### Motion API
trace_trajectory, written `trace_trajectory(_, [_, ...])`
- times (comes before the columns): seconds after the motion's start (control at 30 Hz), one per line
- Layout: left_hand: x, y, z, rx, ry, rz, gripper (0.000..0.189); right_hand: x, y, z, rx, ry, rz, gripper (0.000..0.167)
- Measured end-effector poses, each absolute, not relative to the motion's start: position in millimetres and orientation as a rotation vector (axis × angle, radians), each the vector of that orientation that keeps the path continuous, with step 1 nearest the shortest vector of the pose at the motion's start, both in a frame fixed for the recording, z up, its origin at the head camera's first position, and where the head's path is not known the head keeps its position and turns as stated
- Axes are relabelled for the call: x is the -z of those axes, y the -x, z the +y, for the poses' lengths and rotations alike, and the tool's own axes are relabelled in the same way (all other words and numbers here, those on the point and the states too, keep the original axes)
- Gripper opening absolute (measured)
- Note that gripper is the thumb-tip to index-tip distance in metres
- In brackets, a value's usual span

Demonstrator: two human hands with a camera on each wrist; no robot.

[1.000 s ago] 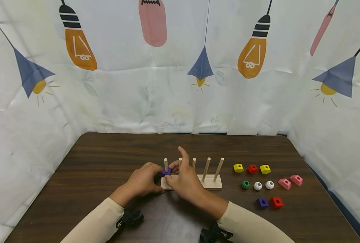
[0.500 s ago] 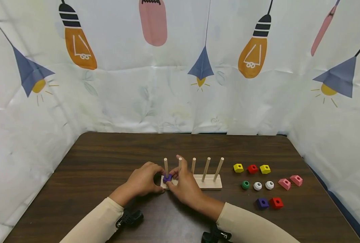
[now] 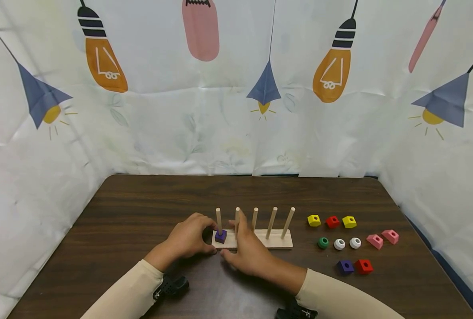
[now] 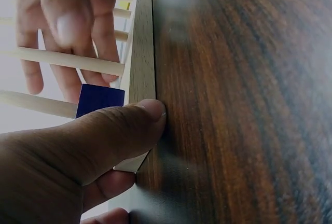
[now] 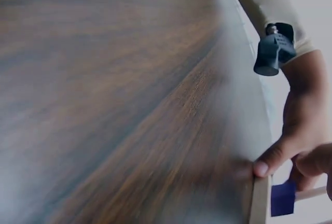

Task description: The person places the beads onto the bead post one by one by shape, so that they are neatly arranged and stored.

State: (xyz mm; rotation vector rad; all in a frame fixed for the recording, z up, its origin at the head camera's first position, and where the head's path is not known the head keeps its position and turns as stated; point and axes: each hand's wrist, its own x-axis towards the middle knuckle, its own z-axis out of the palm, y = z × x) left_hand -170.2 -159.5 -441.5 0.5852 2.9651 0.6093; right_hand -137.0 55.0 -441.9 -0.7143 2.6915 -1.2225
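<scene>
A pale wooden peg board (image 3: pixel 279 241) with several upright pegs lies on the table. A purple block (image 3: pixel 220 237) sits low on its leftmost peg, against the base. My left hand (image 3: pixel 191 237) holds the board's left end; in the left wrist view the thumb (image 4: pixel 140 120) presses the front edge and fingertips show around the end. Over the board, just right of the block, is my right hand (image 3: pixel 249 248), its thumb and fingers spread and apart from the block. Those fingers hang behind the second peg (image 4: pixel 72 59) in the left wrist view.
Right of the board lie loose pieces: yellow blocks (image 3: pixel 314 220), a red block (image 3: pixel 333 222), a green bead (image 3: pixel 323 242), white beads (image 3: pixel 339 244), pink blocks (image 3: pixel 375 241), another purple block (image 3: pixel 345 266) and a red block (image 3: pixel 364 266). A printed cloth (image 3: pixel 220 133) hangs behind the table.
The purple block has slid down the leftmost peg to the base. My right hand has let go of it and drawn off to the right. The left hand has stayed in place.
</scene>
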Motion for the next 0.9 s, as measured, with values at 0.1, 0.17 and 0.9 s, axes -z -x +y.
trace_trajectory(0.1, [440.8,170.0,-159.8,-0.601,-0.595,2.967,0.046,436.1,131.2,66.2,1.145,0.745,2.649,0.112])
trace_trajectory(0.17, [440.3,169.8,-160.2,-0.596,-0.601,2.966,0.045,432.6,128.1,74.9,1.112,0.767,2.628,0.110])
trace_trajectory(0.9, [440.7,167.6,-159.1,-0.608,-0.575,2.961,0.044,425.9,117.4,209.9,0.799,1.143,2.892,0.044])
